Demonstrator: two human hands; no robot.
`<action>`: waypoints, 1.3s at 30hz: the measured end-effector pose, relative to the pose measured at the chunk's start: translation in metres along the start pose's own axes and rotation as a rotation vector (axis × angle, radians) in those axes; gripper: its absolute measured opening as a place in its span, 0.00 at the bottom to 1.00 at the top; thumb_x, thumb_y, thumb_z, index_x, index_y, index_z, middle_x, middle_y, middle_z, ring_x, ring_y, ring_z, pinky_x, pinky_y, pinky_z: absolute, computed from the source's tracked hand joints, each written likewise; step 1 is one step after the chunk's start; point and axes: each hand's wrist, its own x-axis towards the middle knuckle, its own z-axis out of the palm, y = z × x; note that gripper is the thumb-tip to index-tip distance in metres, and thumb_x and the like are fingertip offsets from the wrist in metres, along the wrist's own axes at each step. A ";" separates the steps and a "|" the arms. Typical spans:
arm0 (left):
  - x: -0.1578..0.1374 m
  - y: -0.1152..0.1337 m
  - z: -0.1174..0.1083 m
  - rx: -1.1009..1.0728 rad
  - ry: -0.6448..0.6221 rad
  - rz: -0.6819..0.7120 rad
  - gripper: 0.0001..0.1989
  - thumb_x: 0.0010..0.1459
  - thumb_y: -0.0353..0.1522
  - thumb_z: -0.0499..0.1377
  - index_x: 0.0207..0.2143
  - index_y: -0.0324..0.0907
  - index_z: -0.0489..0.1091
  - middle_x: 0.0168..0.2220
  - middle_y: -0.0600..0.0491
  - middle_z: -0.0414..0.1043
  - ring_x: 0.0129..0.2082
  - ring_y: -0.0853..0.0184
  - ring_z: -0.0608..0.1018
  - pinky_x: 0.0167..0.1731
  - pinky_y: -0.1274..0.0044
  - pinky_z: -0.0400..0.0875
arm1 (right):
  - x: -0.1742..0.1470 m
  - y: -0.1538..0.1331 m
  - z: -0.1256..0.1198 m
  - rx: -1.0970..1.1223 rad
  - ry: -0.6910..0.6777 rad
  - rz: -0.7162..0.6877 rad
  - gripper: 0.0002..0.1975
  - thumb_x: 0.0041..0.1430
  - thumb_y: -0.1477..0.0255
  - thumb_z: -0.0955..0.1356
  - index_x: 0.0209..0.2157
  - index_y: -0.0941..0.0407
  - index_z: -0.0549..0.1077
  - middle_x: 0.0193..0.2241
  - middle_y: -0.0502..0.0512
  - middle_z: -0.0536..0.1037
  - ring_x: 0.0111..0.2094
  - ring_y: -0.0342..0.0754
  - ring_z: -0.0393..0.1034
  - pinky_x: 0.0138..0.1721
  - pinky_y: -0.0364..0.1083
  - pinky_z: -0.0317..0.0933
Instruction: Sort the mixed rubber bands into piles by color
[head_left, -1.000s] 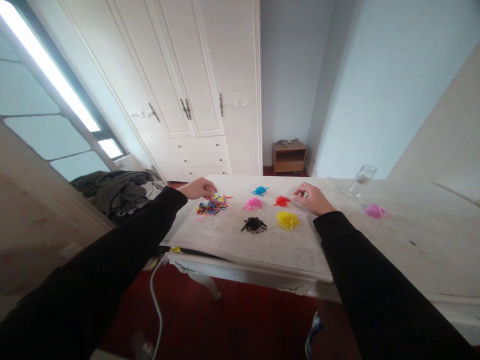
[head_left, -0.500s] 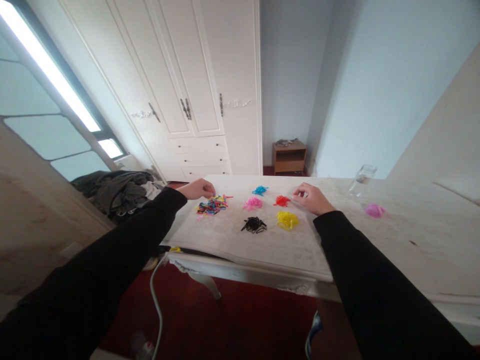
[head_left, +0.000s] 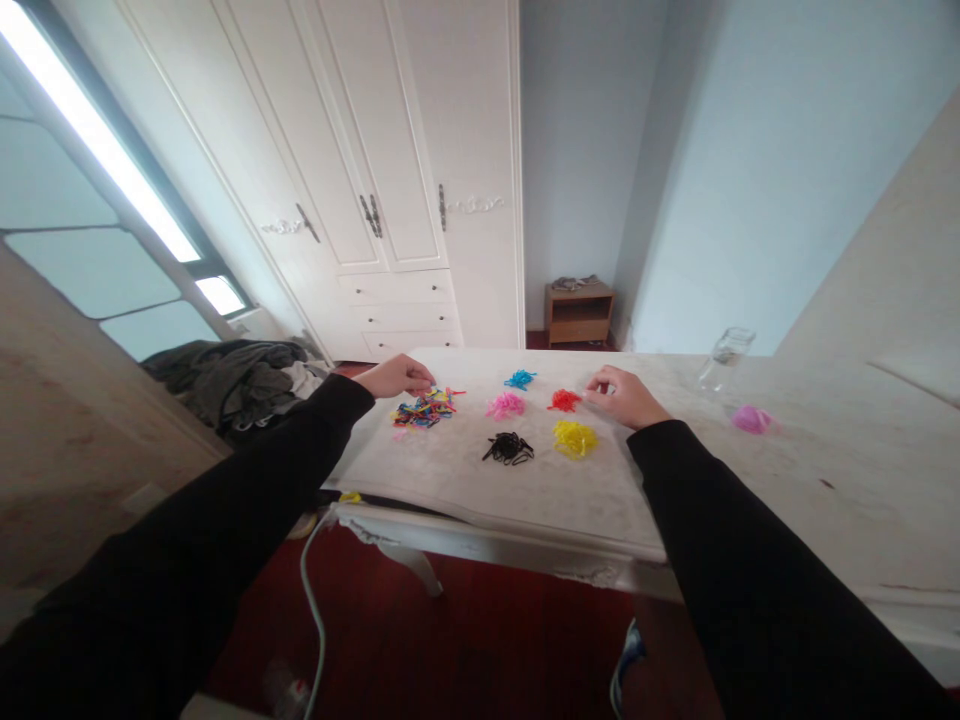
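My left hand [head_left: 401,376] is at the far edge of a mixed pile of small coloured rubber bands [head_left: 425,411]. Its fingertips are pinched together over the pile; what they hold is too small to make out. On the right, my right hand [head_left: 621,392] rests by a small red pile of bands [head_left: 565,401], its fingers curled in and anything between them hidden. Between the hands lie single-colour piles: blue bands [head_left: 520,380], pink bands [head_left: 505,405], black bands [head_left: 509,449] and yellow bands [head_left: 575,440].
The white table [head_left: 547,510] has a worn front edge. Toward its right side are a clear glass jar [head_left: 726,362] and a pink object [head_left: 751,420]. Dark clothes [head_left: 240,385] are heaped beyond the left end. A pale cable [head_left: 311,590] hangs at the front.
My left hand has shifted very slightly over the mixed pile, its fingertips still pinched. My right hand stays where it was beside the red bands.
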 end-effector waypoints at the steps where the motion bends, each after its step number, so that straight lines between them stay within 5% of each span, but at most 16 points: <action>1: 0.000 0.000 0.000 -0.015 0.006 -0.009 0.23 0.42 0.46 0.75 0.33 0.37 0.81 0.27 0.48 0.81 0.26 0.66 0.80 0.32 0.74 0.77 | 0.000 0.000 0.000 0.000 -0.002 -0.002 0.07 0.51 0.68 0.71 0.23 0.55 0.75 0.28 0.53 0.75 0.30 0.47 0.66 0.37 0.47 0.62; 22: 0.008 0.006 0.007 0.227 0.108 0.129 0.15 0.47 0.42 0.70 0.29 0.38 0.81 0.28 0.47 0.81 0.31 0.62 0.80 0.35 0.73 0.74 | 0.000 -0.002 -0.001 -0.009 -0.023 0.016 0.07 0.50 0.67 0.71 0.22 0.55 0.75 0.27 0.53 0.75 0.29 0.48 0.67 0.36 0.48 0.62; 39: 0.001 0.036 0.035 0.179 0.157 0.134 0.10 0.40 0.35 0.72 0.20 0.36 0.78 0.21 0.48 0.79 0.21 0.68 0.76 0.23 0.79 0.67 | -0.001 -0.002 0.000 -0.011 -0.057 0.022 0.08 0.50 0.67 0.70 0.23 0.56 0.75 0.27 0.53 0.74 0.30 0.47 0.66 0.36 0.47 0.60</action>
